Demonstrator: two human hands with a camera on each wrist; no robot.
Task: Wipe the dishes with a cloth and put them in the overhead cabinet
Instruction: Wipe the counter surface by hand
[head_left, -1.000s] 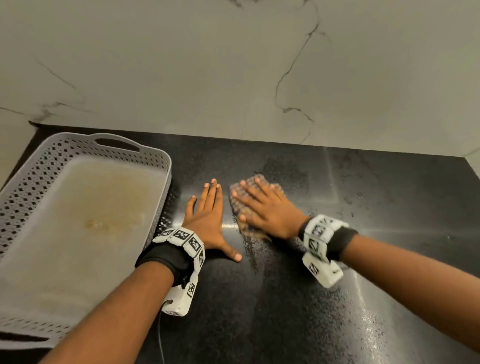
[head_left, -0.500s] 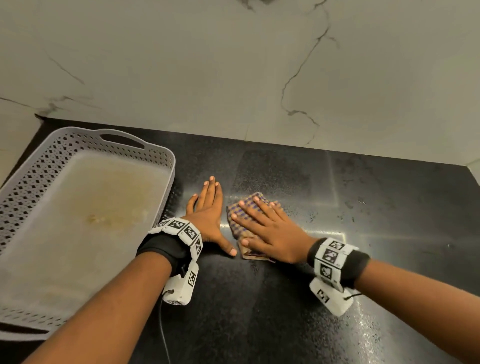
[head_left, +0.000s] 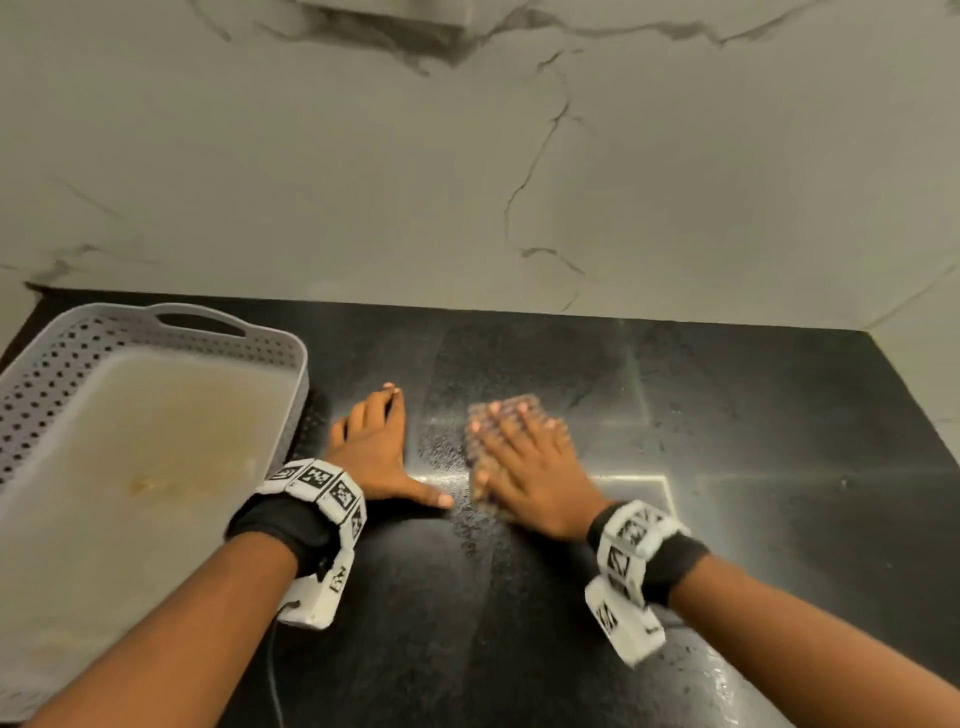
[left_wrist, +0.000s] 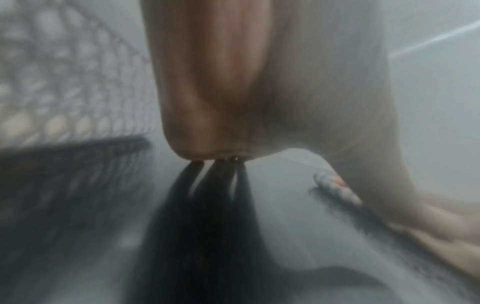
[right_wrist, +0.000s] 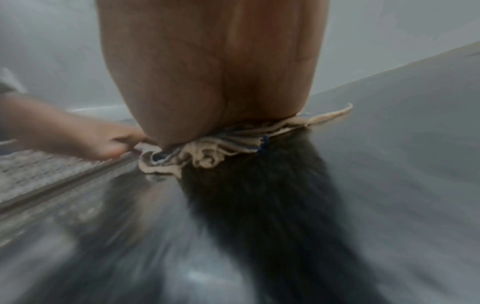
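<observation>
A folded checked cloth (head_left: 485, 426) lies on the black countertop (head_left: 753, 467), and my right hand (head_left: 524, 457) presses flat on it with straight spread fingers. The right wrist view shows the cloth's (right_wrist: 207, 150) crumpled edge sticking out under my palm. My left hand (head_left: 376, 447) rests flat on the counter just left of the cloth, fingers together, thumb out toward it. In the left wrist view the cloth (left_wrist: 335, 189) shows as a blurred strip at the right. No dishes are in view.
A grey perforated plastic tray (head_left: 291, 358) with a handle stands at the left, close to my left hand; its stained floor holds nothing. A marble-patterned wall (head_left: 467, 182) backs the counter. The wet counter stretches to the right.
My right hand slid the cloth toward me and left, then away again and slightly right. My left hand stayed flat in place. The camera tilted up, showing more wall.
</observation>
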